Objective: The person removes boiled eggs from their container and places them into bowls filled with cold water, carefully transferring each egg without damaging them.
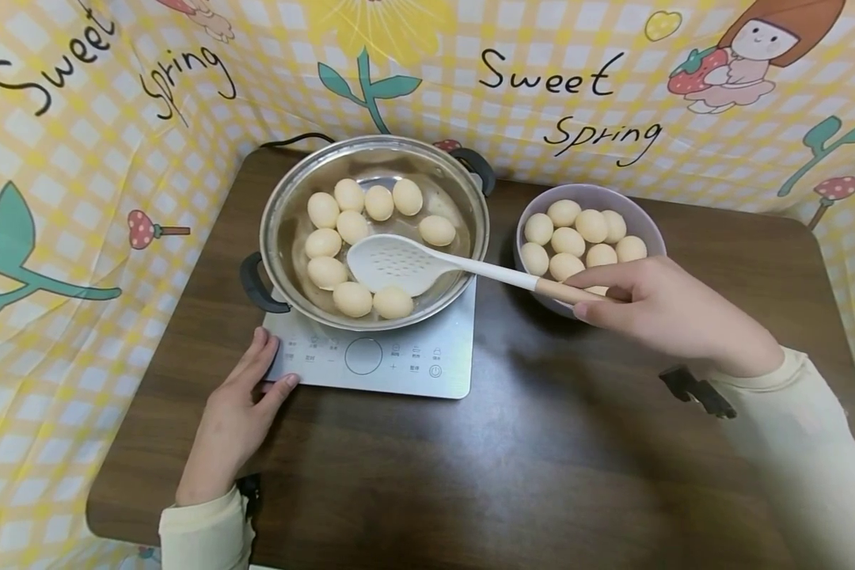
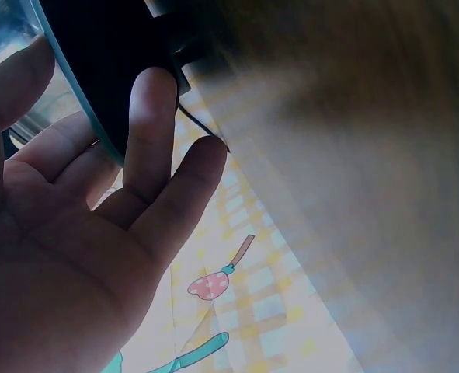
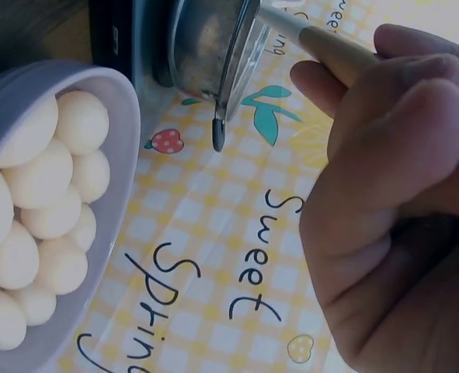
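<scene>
My right hand (image 1: 673, 313) grips the wooden handle of a white slotted spoon (image 1: 399, 265). The spoon's perforated head lies in the steel pot (image 1: 374, 321) among several pale eggs (image 1: 324, 210); no egg shows on it. In the right wrist view, curled fingers wrap the wooden handle. The pot stands on a silver induction cooker (image 1: 427, 380). At the cooker's front left corner, my left hand (image 1: 238, 419) holds the edge, thumb on the front side and fingers along the left. The left wrist view shows some fingertips against the cooker's dark underside (image 2: 105, 54).
A lilac bowl (image 1: 518, 237) with several more eggs (image 1: 568, 241) stands right of the pot, under my right hand. The pot has black side handles (image 1: 258, 285). A black cord (image 1: 299, 139) runs behind it. Patterned cloth (image 1: 427, 95) surrounds the brown table (image 1: 470, 475) at the back and sides.
</scene>
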Demonstrator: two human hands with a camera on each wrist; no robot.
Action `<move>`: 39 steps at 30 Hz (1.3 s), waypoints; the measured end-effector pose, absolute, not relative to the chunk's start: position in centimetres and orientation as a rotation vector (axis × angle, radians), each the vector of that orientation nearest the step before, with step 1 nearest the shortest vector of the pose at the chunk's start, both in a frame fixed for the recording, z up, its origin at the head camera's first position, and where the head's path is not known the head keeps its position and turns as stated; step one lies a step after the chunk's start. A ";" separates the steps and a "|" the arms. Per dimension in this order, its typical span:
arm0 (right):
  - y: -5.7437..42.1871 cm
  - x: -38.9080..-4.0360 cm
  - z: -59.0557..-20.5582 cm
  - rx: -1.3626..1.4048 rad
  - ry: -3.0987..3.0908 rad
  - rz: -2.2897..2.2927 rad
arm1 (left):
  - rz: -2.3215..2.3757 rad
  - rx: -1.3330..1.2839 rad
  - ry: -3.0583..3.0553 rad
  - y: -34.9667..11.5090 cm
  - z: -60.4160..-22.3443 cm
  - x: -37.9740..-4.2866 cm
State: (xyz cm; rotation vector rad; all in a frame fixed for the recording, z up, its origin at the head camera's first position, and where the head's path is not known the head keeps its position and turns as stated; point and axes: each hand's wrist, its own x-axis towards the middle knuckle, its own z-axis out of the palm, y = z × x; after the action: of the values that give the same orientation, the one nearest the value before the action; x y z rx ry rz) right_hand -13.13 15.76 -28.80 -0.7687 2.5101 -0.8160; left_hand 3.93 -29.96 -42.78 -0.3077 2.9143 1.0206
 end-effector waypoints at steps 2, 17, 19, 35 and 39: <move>16.1 -13.2 -28.8 -0.744 2.497 -0.831 | 1.020 -0.306 2.916 -30.0 -42.7 3.9; 16.8 -13.2 -29.3 -0.657 2.331 -0.956 | 1.015 -0.308 2.900 -30.0 -42.9 3.6; 16.7 -13.3 -29.3 -0.632 2.261 -0.996 | 1.014 -0.307 2.901 -30.0 -43.0 3.6; 16.2 -13.6 -29.6 -0.501 1.817 -1.172 | 1.013 -0.329 2.887 -29.9 -43.0 3.8; 16.3 -13.7 -29.5 -0.532 1.769 -1.199 | 1.009 -0.328 2.896 -29.9 -42.9 3.8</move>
State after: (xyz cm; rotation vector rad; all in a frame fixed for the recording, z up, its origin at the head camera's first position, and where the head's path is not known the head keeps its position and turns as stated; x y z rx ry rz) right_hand -13.74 16.27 -29.52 -0.5320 1.7686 -1.1985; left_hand 3.77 -29.88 -42.87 -0.3276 2.8962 1.0092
